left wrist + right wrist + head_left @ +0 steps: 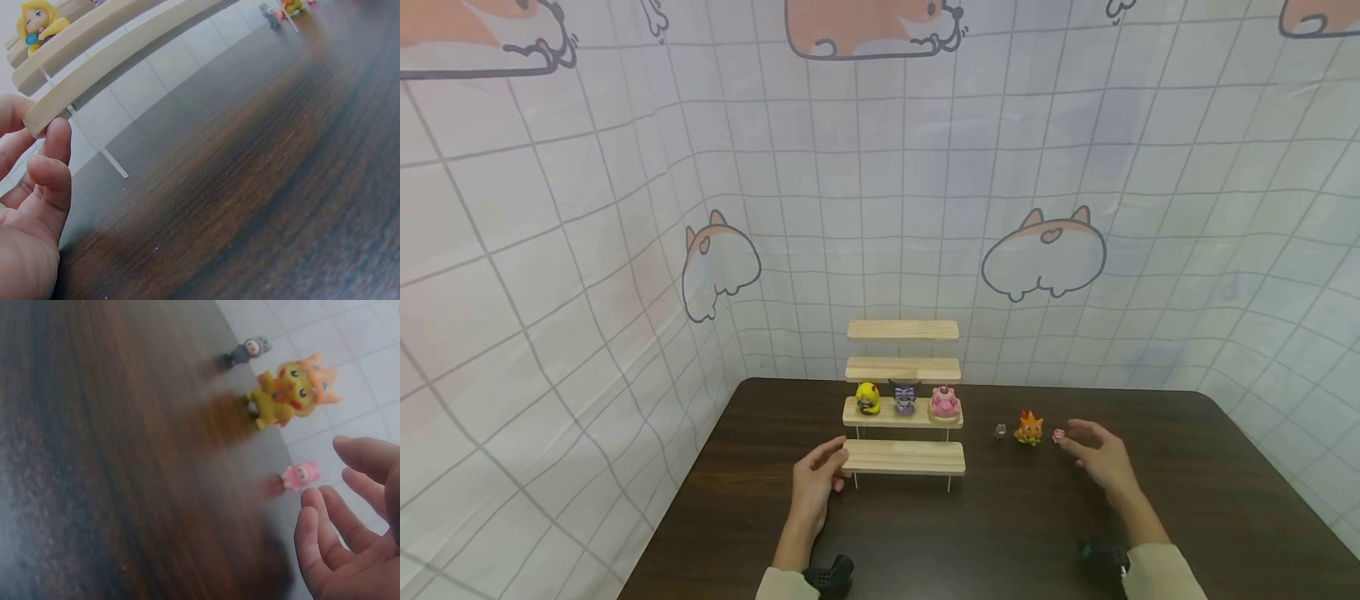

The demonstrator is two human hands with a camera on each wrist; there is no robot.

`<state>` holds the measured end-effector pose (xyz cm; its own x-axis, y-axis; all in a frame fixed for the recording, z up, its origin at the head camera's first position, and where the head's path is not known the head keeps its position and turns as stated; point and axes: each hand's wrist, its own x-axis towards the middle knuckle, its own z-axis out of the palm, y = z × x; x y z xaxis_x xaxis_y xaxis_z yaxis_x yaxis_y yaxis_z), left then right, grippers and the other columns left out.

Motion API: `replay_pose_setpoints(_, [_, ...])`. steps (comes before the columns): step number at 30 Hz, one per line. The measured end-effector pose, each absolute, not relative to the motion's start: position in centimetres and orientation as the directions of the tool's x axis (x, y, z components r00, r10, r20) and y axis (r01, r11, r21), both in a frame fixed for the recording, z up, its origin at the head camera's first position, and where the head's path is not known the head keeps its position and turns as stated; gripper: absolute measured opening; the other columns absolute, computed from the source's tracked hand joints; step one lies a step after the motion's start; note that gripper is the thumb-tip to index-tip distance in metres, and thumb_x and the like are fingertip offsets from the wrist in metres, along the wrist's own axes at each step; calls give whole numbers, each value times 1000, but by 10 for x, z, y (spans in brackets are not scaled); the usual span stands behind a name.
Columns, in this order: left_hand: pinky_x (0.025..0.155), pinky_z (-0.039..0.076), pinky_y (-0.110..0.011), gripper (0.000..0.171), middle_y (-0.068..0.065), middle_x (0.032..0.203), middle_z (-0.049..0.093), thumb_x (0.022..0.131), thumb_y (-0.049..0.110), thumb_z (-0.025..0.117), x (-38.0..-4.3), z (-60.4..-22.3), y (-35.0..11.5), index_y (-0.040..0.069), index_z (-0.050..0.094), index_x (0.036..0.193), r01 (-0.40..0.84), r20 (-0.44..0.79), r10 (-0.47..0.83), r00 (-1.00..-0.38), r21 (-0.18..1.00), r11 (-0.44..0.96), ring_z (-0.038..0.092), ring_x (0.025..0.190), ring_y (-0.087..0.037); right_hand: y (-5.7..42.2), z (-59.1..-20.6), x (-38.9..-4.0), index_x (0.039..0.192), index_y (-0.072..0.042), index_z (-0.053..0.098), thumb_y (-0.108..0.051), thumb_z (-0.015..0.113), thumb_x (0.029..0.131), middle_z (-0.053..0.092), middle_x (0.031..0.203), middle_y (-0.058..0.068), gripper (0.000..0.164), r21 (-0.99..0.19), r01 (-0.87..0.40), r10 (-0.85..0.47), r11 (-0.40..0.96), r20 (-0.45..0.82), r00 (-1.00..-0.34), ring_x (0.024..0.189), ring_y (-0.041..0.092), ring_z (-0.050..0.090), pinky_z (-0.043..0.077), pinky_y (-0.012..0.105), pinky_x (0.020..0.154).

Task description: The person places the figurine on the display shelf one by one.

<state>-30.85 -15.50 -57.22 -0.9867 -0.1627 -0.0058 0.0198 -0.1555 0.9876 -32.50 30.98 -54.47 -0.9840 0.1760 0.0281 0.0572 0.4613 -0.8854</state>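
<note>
At its left end, the lowest plank of the tiered wooden display stand is pinched by my left hand; the left wrist view shows fingers above and below the plank. My right hand is beside a tiny pink figurine, fingers spread and apart from it in the right wrist view. Left of that stand an orange-and-yellow figurine and a small grey figurine. On the second plank from the bottom sit a yellow-haired figurine, a purple-and-dark figurine and a pink figurine.
The stand's thin legs rest on a dark wooden table. Behind the table hangs a white gridded cloth with dog drawings. Dark devices are strapped at the wrists, one by the left sleeve.
</note>
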Motion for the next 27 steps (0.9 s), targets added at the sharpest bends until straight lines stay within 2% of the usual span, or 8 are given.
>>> replay_pose_setpoints(4, [51,46,-19,43,0,86,67,97,21,72,-307,-570,-154,2,66,135,14,-12,-160,-987,987,-160,63,66,-11,310,-548,-328,145,2,50,-27,70,99,57,139,29,58,-884,60,168,464,21,-986,93,6,62,57,24,77])
replay_pose_setpoints(9, [51,46,-20,43,1,84,67,97,21,72,-308,-570,-154,1,65,135,7,-19,-163,-986,988,-155,63,65,-11,313,-552,-332,146,2,48,-28,68,100,55,141,31,59,-867,77,155,493,1,-988,110,27,66,59,30,81])
replay_pose_setpoints(13, [51,46,-20,42,2,85,67,98,20,71,-308,-569,-154,1,65,135,3,-23,-164,-986,988,-155,63,65,-11,314,-552,-336,146,2,49,-30,69,99,55,141,31,59,-857,90,149,507,-16,-989,115,35,63,58,28,79])
replay_pose_setpoints(20, [51,46,-19,42,1,87,67,98,20,70,-307,-569,-154,2,65,135,8,-17,-165,-986,988,-154,63,65,-10,317,-553,-342,143,3,52,-32,71,98,57,138,31,60,-850,80,129,520,-14,-992,109,32,63,57,28,73])
replay_pose_setpoints(27, [51,46,-19,41,0,86,67,97,20,72,-307,-568,-154,2,66,134,8,-18,-169,-986,988,-151,63,65,-11,317,-553,-345,138,3,56,-28,74,96,61,131,29,55,-844,81,144,531,-4,-990,93,20,65,57,28,69])
